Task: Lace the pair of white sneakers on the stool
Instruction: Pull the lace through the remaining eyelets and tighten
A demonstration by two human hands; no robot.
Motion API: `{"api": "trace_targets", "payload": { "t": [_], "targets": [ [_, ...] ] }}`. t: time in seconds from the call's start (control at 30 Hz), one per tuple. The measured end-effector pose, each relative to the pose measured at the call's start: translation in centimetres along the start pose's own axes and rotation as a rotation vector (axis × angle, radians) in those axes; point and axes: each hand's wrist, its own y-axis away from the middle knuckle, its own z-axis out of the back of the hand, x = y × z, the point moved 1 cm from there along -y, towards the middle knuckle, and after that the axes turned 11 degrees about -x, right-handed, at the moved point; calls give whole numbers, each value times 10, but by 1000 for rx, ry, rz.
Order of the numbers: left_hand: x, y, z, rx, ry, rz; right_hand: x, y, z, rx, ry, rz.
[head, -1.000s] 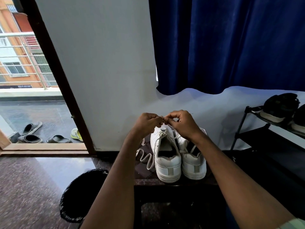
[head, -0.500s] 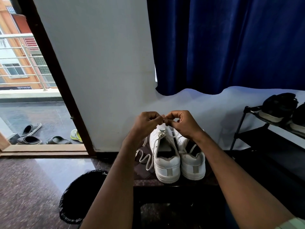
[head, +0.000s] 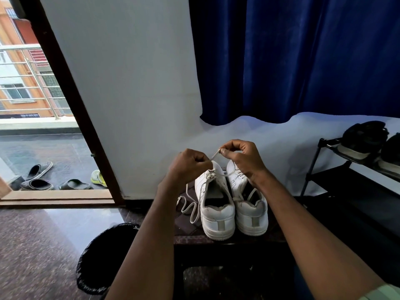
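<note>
— Starting at the left: what lies beyond the dark wooden door frame (head: 65, 100)?

— Dark rubber slippers (head: 37, 177) and one yellow-green clog (head: 98, 176) on the wet balcony floor, with a steel railing (head: 32, 83) behind them. Inside, a round bin lined with a black plastic bag (head: 101, 256) stands on the polished stone floor, just beside the left edge of the dark stool (head: 190, 234).

— And on the stool?

— A loose white shoelace (head: 190, 207) curls over its left part. Next to it stand the two white leather sneakers, heels toward the camera, touching side by side: the left white sneaker (head: 216, 208) near the middle, the right white sneaker (head: 251, 211) toward the right edge.

— What are the hands doing?

— Both are raised over the toes of the shoes, close together. The left hand (head: 190, 165) is curled, its fingertips pinching a lace that runs up from the left sneaker's top eyelets. The right hand (head: 242, 158) pinches the tip of that lace between thumb and forefinger, a little higher; a short stretch of lace shows between the two hands.

— Anything further right?

— A deep blue curtain (head: 303, 57) hangs over the pale wall, and a black metal shoe rack (head: 324, 167) holds dark shoes with light soles (head: 363, 139).
</note>
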Motion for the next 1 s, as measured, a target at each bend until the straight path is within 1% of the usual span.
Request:
{"api": "trace_targets", "payload": {
  "t": [0.03, 0.07, 0.1, 0.17, 0.23, 0.33, 0.4, 0.47, 0.53, 0.6, 0.63, 0.67, 0.7, 0.73, 0.8, 0.87, 0.9, 0.93, 1.0],
  "targets": [
    [3, 1, 0, -33, -69, -18, 3, 1, 0, 34, -47, -25],
    [5, 2, 0, -36, -84, -23, 5, 2, -1, 69, -69, -33],
    [4, 1, 1, 1, -30, -5, 7, 3, -2, 97, -57, -22],
    [-4, 0, 3, 117, 157, 52, 6, 5, -5, 130, 6, 21],
    [-10, -1, 4, 161, 231, 86, 6, 6, -6, 129, 42, 45],
    [-8, -1, 4, 129, 227, 133, 4, 5, -5, 127, 75, 47],
    [-9, -1, 6, 74, 318, 138, 4, 5, -4, 125, 61, 6],
    [-15, 0, 9, 11, 440, 161, 4, 3, -4, 65, 32, -66],
    [-21, -1, 14, -30, 568, 205, 0, -2, -2, -77, 81, -151],
    [-20, -3, 18, -73, 720, 265, -8, -5, 2, -221, 232, -193],
    [-20, -4, 19, -89, 768, 284, -13, -5, 4, -260, 348, -183],
    [-19, -5, 19, -97, 768, 286, -15, -3, 5, -258, 473, -140],
    [-18, -5, 17, -95, 717, 267, -15, 0, 5, -212, 561, -83],
    [-19, -3, 14, -81, 635, 236, -13, 2, 4, -136, 599, -12],
    [-19, -1, 5, -18, 471, 178, -5, 4, -2, 51, 437, 107],
    [-18, 0, -1, 38, 394, 159, 1, 8, -11, 192, 259, 157],
    [-17, 0, -2, 45, 381, 163, 0, 8, -15, 209, 247, 192],
    [-17, 0, -1, 38, 379, 172, -1, 9, -18, 182, 275, 218],
    [-18, -1, 3, 24, 421, 207, -8, 7, -20, 63, 341, 198]
  ]
}}
